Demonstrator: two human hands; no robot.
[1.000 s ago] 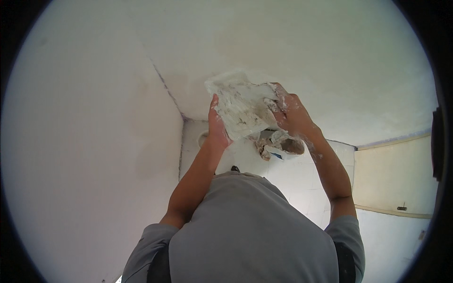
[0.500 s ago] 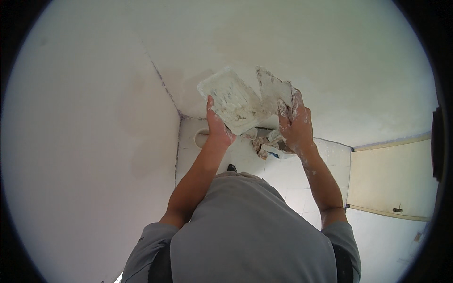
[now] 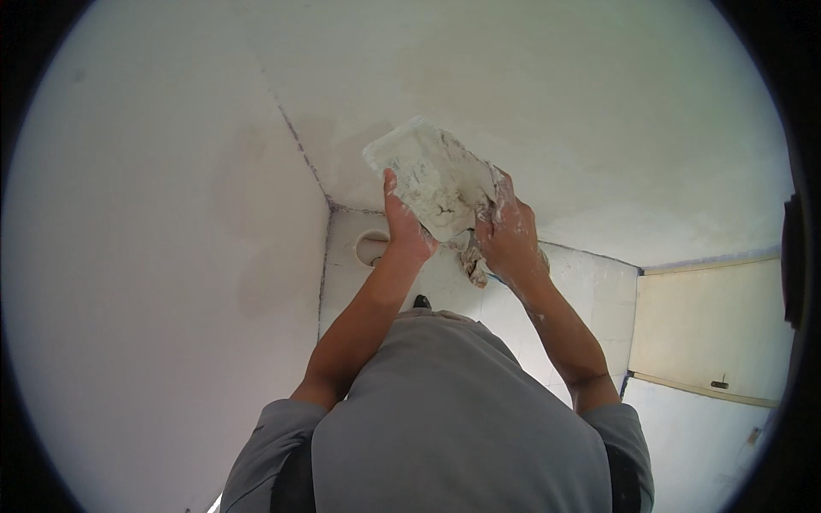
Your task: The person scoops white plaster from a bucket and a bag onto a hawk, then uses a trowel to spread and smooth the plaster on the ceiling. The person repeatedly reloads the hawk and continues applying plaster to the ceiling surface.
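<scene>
My left hand (image 3: 404, 226) grips a pale rectangular plastering board (image 3: 400, 156) by its near left edge, thumb lying up along the side. Wet whitish plaster is smeared over the board's face. In my right hand (image 3: 513, 238) is a plaster-crusted putty knife (image 3: 472, 167), its wide blade laid against the right part of the board. The knife's handle is hidden inside my fingers. White smears coat the right hand and dot its forearm.
Pale walls meet at a dark-lined corner (image 3: 330, 205) ahead. Below are a round white pipe opening (image 3: 370, 248), a crumpled plaster-stained bundle (image 3: 473, 267) partly behind my right hand, and a dark shoe tip (image 3: 422, 302). A cream panel (image 3: 705, 325) stands at right.
My right hand has moved left and slightly down, bringing the putty knife from beside the board onto it. The board has shifted slightly right, and plaster on it looks more heaped.
</scene>
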